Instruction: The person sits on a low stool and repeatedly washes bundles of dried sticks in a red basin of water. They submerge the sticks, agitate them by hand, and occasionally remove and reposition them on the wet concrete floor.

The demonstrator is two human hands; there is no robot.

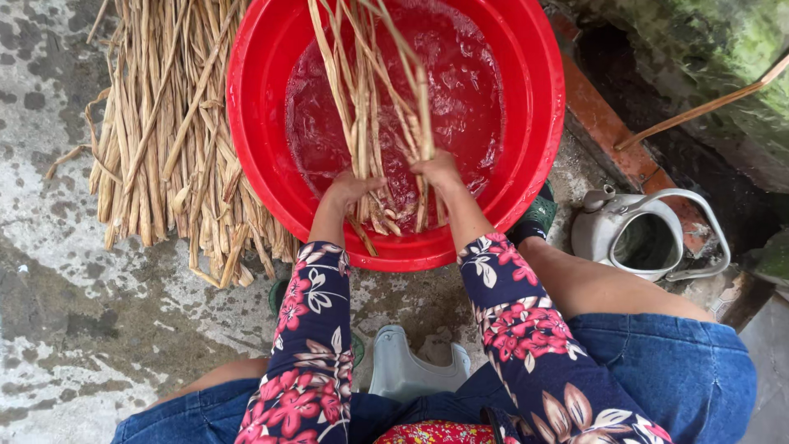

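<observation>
- Left hand [352, 191] reaching forward from a floral sleeve [308, 345], wrist bent down over the near rim of the red basin [261, 156], fingers closed around the lower ends of a bunch of pale stalks [370, 107].
- Right hand [437, 171] just beside it, forearm angled inward from the right, fingers wrapped round the same bunch a little higher up.
- Both hands close together, nearly touching, knuckles turned upward, forearms forming a narrow V toward the basin.
- Held stalks slanting away from the hands, cut ends dipping into the foamy water [468, 90] near the front wall of the basin, thin tops running out past the upper edge of the view.
- Red basin round and wide, sitting on the wet concrete floor [74, 312], directly ahead of the knees.
- To the left of the basin, lying on the floor and partly tucked under its rim: a thick heap of dry stalks [164, 140], straw-coloured, laid roughly parallel.
- To the right of the basin, near the right knee: a grey metal kettle [629, 238], lid off, handle up, standing beside a reddish brick edge [604, 123].
- Below, between blue denim shorts [682, 370]: a small pale plastic stool [407, 370].
- No labels or signs to be made out.
</observation>
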